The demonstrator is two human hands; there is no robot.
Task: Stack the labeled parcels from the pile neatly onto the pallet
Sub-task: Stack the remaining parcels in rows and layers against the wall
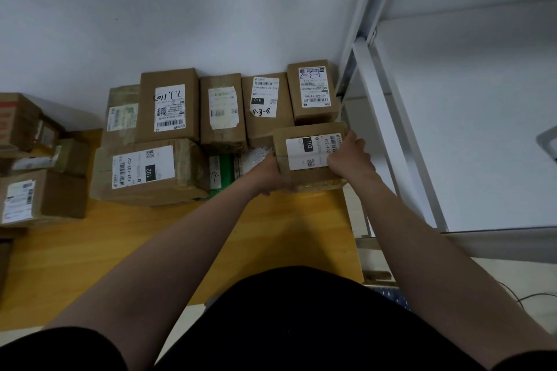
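A brown parcel with a white "102" label (304,153) sits at the right front of the stack on the yellow wooden pallet (271,235). My left hand (271,173) grips its left lower edge and my right hand (349,156) holds its right side, partly over the label. Behind it a row of several labeled parcels stands against the wall, among them one marked "010" (265,105) and one with blue writing (313,89). A large "102" parcel (147,173) lies at the left front. A green-edged packet (221,172) lies between the two "102" parcels, partly hidden.
A pile of several cardboard parcels (33,172) sits at the far left, overlapping the pallet's left edge. A white metal shelf frame (388,117) runs diagonally just right of the pallet. The white wall is right behind the stack. Cables lie on the floor at lower right.
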